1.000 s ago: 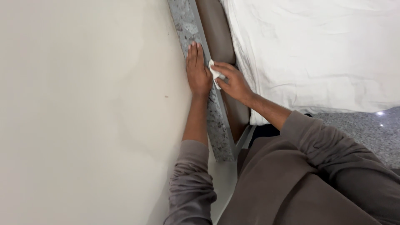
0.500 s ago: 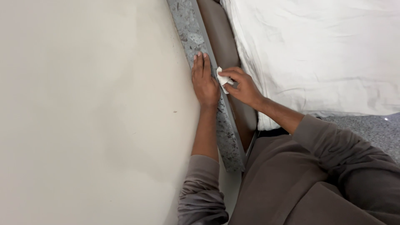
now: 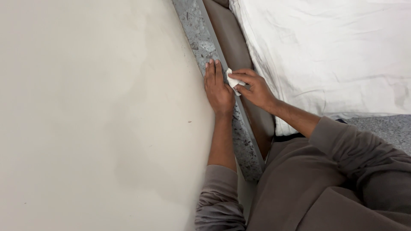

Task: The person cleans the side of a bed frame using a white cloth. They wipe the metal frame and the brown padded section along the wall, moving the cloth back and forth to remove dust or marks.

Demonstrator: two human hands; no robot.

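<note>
Nearest the camera were the person's grey-brown sleeves [image 3: 325, 179] and torso, both forearms extended away from the body toward the base of the wall.

The left hand [image 3: 218, 87] lay flat and unclenched, palm down, fingers together and pointing along the speckled grey stone skirting [image 3: 201, 36], grasping nothing. In my judgement it served as a brace, steadying the body against the strip where it met the cream wall [image 3: 94, 111].

Just beside it, touching or nearly touching at the fingertips, the right hand [image 3: 254, 90] was pinched closed on a small white cloth [image 3: 233, 81], thumb and fingers bunched over the wad. The cloth was pressed against the inner edge of the skirting, at the narrow seam between the stone and the brown bed frame [image 3: 233, 42]. The tight, folded grip appeared suited to the confined gap, which left room for little more than fingertips.

Beyond the hands, the skirting ran on diagonally toward the upper edge of the view. The brown frame followed alongside it, and the white bed sheet [image 3: 325, 55], creased, covered the mattress further right. A patch of grey speckled floor [image 3: 385, 128] showed at the right edge.
</note>
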